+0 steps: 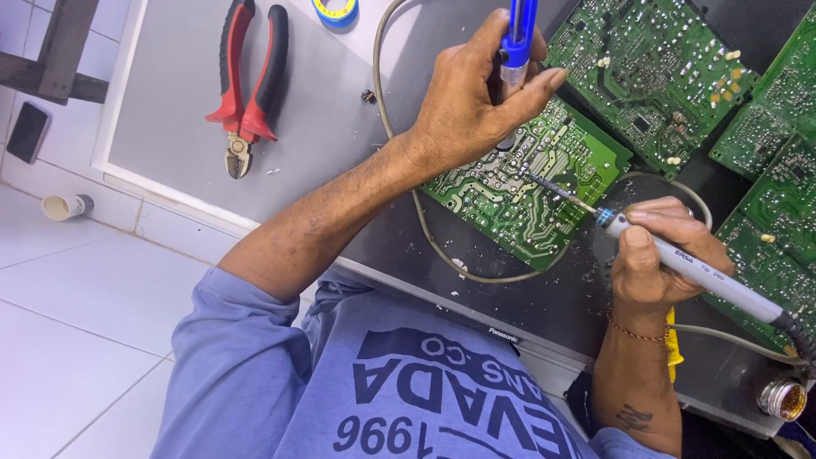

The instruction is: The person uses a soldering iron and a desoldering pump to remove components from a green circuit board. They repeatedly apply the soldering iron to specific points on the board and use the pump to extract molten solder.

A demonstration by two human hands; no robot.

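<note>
A green circuit board [544,191] lies solder side up on a dark panel [527,302]. My left hand [472,102] rests on the board's upper left part and grips a blue desoldering pump [517,38], held upright with its tip down at the board. My right hand [659,255] holds a grey soldering iron [680,259] like a pen. Its thin metal tip [552,189] touches the middle of the board.
Red-and-black pliers [246,81] lie on the grey surface at the upper left, with a blue tape roll [336,10] at the top edge. Several more green circuit boards [654,68] fill the upper right. A grey cable [425,229] loops around the board. A brass-wool tip cleaner [782,399] sits at the lower right.
</note>
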